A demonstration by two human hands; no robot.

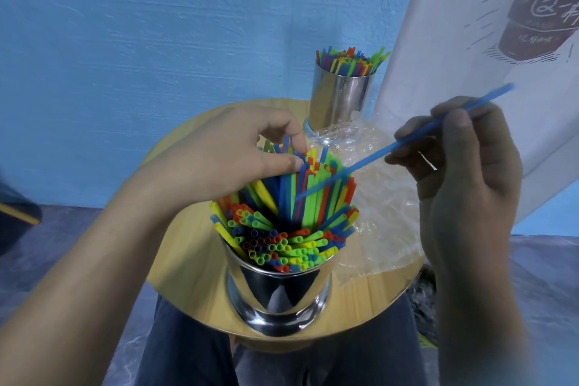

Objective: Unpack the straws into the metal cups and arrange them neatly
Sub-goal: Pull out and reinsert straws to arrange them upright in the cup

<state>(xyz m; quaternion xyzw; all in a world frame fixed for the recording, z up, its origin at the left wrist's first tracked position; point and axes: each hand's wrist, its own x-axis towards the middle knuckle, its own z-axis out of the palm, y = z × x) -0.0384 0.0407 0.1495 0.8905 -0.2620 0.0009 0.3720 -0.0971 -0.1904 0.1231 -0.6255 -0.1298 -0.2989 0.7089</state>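
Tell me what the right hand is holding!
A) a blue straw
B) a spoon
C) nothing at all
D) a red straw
A: the right hand pinches one blue straw, whose lower end points down at the full near cup, while the left hand pinches the tops of the straws already standing in that cup.

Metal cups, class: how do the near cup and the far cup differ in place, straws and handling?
The near cup stands at the table's front edge, the far cup near its back. The near cup's straws splay and lean; the far cup's stand nearer upright. The fingers of the left hand pinch the near cup's straws; no hand touches the far cup's. Both are shiny metal holding mixed-colour straws.
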